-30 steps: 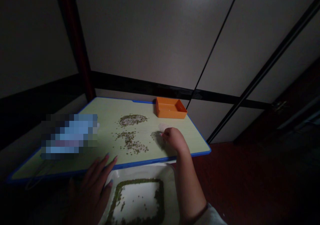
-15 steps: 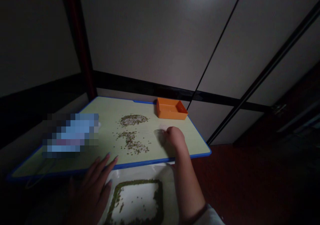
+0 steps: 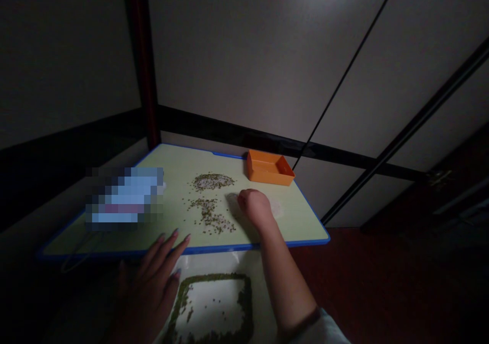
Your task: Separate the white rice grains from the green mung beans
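My left hand [image 3: 158,273] rests with its fingers spread at the near edge of a pale yellow board [image 3: 168,166] with a blue rim. Over the right half of the board my right hand [image 3: 254,206] is curled into a fist; anything inside it is hidden. Just left of the fist lie two patches of small green-brown grains, a rounded far patch [image 3: 213,181] and a looser near patch [image 3: 208,214]. To the right of the fist is a faint whitish patch [image 3: 275,208].
An orange open box [image 3: 270,168] stands at the board's far right. Below the near edge sits a whitish tray [image 3: 263,283] with green grains along its inner edges. A blurred-out bluish thing [image 3: 126,196] is at the left. Pale panels [image 3: 244,64] rise behind.
My right fist has moved left toward the grain patches, uncovering the whitish patch at its right. The view has shifted slightly, while my left hand stays spread at the board's edge.
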Tool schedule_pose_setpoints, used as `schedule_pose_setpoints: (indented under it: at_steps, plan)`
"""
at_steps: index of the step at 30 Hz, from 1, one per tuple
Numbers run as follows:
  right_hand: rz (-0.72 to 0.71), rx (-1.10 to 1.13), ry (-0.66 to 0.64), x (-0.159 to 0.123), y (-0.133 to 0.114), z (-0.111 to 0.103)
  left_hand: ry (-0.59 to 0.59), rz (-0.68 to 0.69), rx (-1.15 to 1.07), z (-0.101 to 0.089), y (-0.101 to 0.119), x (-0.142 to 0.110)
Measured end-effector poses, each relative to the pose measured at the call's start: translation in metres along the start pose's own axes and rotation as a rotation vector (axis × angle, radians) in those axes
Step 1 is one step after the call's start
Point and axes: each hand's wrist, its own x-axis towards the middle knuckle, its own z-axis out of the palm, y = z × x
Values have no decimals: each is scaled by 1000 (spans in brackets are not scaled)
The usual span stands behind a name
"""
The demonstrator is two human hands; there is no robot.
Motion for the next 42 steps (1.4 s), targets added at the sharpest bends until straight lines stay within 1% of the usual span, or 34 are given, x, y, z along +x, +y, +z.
schedule_pose_setpoints:
  at_steps: [5, 7, 11, 15, 18, 23, 28, 33, 38, 42]
  plan:
    - [-159, -15, 27, 1, -13, 7, 4, -11, -16, 0, 2, -1]
    - [-166, -46, 41, 4, -19, 8, 1, -10, -15, -1, 3, -1]
    - [-127, -76, 67, 12, -32, 10, 3, 2, 6, -2, 2, -1]
    - [-197, -46, 61, 17, -44, 13, 3, 8, 12, -2, 0, -1]
    - [-267, -31, 70, 17, -47, 15, 13, 11, 23, -2, 1, -1]
    - [-342, -7, 117, 12, -43, 18, -2, -11, 14, -2, 3, 0]
    - [-415, 50, 136, 3, -35, 20, 5, -15, -10, 0, 4, 0]
    - [-444, 97, 153, -10, -28, 21, 13, -23, -41, 2, 4, 0]
    - [-410, 162, 184, -15, -21, 20, 11, -26, -41, 0, 5, 1]
    - [-283, 245, 249, -13, -1, 14, -7, -28, -33, -3, 6, 0]
